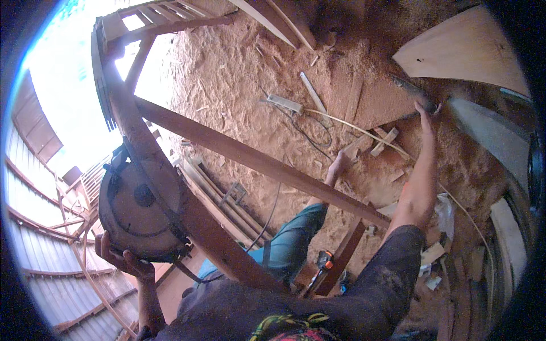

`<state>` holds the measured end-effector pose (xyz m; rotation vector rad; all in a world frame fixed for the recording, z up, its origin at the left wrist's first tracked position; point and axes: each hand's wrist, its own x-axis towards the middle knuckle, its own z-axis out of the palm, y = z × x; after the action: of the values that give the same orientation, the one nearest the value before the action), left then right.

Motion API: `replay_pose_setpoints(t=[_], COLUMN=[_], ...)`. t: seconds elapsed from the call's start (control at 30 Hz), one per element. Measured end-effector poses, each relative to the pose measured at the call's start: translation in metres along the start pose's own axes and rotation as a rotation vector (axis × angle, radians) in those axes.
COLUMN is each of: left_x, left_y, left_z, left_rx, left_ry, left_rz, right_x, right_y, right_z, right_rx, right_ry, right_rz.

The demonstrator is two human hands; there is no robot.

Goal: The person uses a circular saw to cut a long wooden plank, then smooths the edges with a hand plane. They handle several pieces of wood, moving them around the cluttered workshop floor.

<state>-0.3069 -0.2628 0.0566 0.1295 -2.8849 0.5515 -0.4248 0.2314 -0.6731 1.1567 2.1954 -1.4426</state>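
My left hand (126,257) is closed around the lower edge of a round, dust-coated, drum-like thing (131,221) with a dark rim and hub; I cannot make out its kind. It sits against a thick curved wooden piece (213,244) that runs toward my body. My right hand (425,116) reaches far forward, its fingers around the near end of a dark, long-bodied tool (410,90). Beneath that tool lies a dusty brown board (375,94) on the ground. A straight wooden bar (256,159) crosses between my arms.
A power strip (285,104) with a pale cable lies on sawdust near my bare foot (339,166). A tape measure (325,260) rests near my lap. Planks (213,199) lie at left; a pale panel (466,48) stands far right. Corrugated sheeting (51,250) lines the left.
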Motion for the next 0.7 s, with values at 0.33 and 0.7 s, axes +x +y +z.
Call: replay_pose_setpoints(t=[0.33,0.7], left_x=[-0.001,0.018], left_y=[0.006,0.016], left_z=[-0.003,0.015], left_rx=[-0.107,-0.288], left_ry=[-0.025,0.094], left_rz=[-0.027,0.033], right_x=[-0.203,-0.304], right_y=[-0.146,-0.132], right_z=[-0.029,-0.01], right_rx=[0.025,-0.445], right_ry=[-0.254,-0.75], right_rz=[-0.423,-0.107])
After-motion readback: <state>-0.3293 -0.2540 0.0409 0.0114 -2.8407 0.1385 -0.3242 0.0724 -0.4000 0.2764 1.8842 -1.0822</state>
